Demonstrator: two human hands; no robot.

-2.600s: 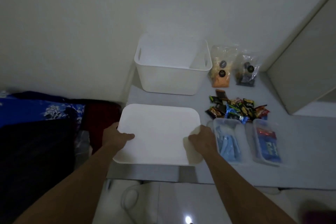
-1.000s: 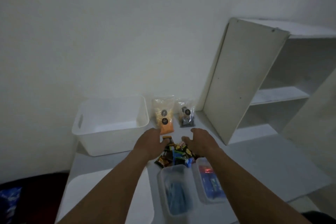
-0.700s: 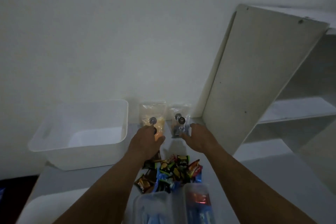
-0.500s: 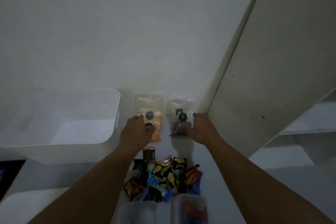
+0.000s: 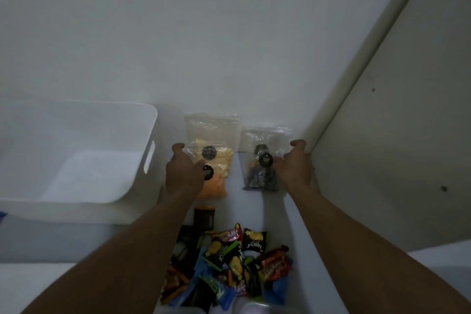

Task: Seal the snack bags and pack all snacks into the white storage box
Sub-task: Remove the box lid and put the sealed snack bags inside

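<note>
Clear plastic fills both grips as sealing seemingly begins: the left hand (image 5: 182, 172) holds the orange-snack bag (image 5: 218, 153), the right hand (image 5: 295, 169) the dark-snack bag (image 5: 257, 176), white box (image 5: 76, 209) left of both; next, each top likely needs pinching shut.

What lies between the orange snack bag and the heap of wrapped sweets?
A single dark brown packet, flat on the table, shown in the head view.

You have one white storage box (image 5: 76, 209). There is one orange-snack bag (image 5: 219, 168) and one dark-snack bag (image 5: 260, 176), so two clear bags in all. You also have one heap of small wrapped snacks (image 5: 237, 260), too jumbled to count exactly.
</note>
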